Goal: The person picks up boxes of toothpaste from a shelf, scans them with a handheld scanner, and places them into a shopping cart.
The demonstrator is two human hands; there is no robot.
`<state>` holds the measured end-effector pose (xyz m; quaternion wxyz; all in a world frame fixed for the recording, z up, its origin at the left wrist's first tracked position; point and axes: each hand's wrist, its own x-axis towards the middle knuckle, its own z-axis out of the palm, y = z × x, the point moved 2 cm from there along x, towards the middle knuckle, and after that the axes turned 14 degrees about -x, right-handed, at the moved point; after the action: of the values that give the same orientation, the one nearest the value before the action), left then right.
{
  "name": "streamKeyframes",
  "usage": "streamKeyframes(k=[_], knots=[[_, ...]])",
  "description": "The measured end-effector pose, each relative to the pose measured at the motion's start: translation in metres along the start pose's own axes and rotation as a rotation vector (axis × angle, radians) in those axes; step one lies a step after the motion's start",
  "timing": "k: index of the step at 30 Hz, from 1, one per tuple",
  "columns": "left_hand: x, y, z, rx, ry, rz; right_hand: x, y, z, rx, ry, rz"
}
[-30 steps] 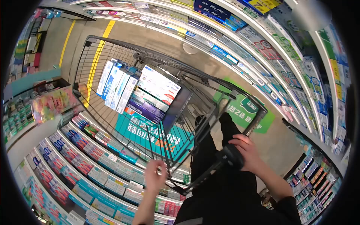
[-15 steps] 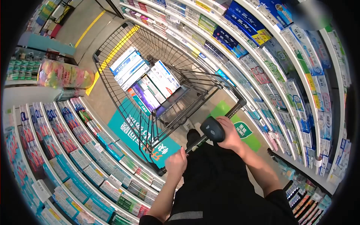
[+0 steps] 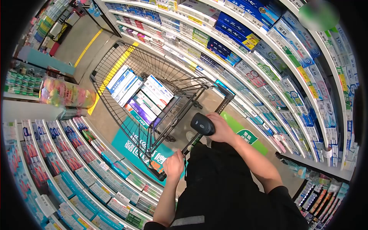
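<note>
Left hand (image 3: 174,165) and right hand (image 3: 220,129) are gripping the handle (image 3: 222,106), fingers curled; shelves (image 3: 245,17) are flanking the cart (image 3: 93,75), boxes (image 3: 142,100) filling its middle.

Dark wire cart (image 3: 230,96), cartons (image 3: 158,92) inside

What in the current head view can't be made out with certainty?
In the head view:
How the bare left hand meets the black handlebar: the hand itself hides the contact.
Fine print on the white-and-blue cardboard boxes in the dark wire shopping cart: too small.
Whatever lies behind the round greenish patch, upper right: blurred.
</note>
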<state>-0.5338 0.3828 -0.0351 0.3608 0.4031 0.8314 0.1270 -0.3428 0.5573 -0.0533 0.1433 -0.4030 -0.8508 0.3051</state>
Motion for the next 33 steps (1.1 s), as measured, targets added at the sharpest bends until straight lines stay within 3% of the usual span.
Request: streamKeyframes(k=[9,15,19,20,23,33], knots=[[0.010,-0.020,-0.003,0.015,0.036,-0.022,0.018,-0.006,-0.010,0.147,-0.090,-0.155],[0.020,-0.047,-0.013,0.025,-0.009,-0.016,0.044,0.002,-0.023,0.195,-0.201,-0.076],[0.029,-0.031,-0.023,0.009,0.210,0.135,0.069,0.003,-0.021,0.191,-0.353,-0.114],[0.033,-0.025,-0.020,-0.038,0.249,0.061,0.073,0.006,-0.016,0.297,-0.282,-0.159],[0.043,-0.026,-0.006,0.213,0.267,-0.187,0.083,0.014,-0.010,0.396,-0.298,-0.211],[0.057,-0.049,-0.020,0.202,0.297,-0.149,0.118,0.016,-0.007,0.470,-0.451,-0.293]])
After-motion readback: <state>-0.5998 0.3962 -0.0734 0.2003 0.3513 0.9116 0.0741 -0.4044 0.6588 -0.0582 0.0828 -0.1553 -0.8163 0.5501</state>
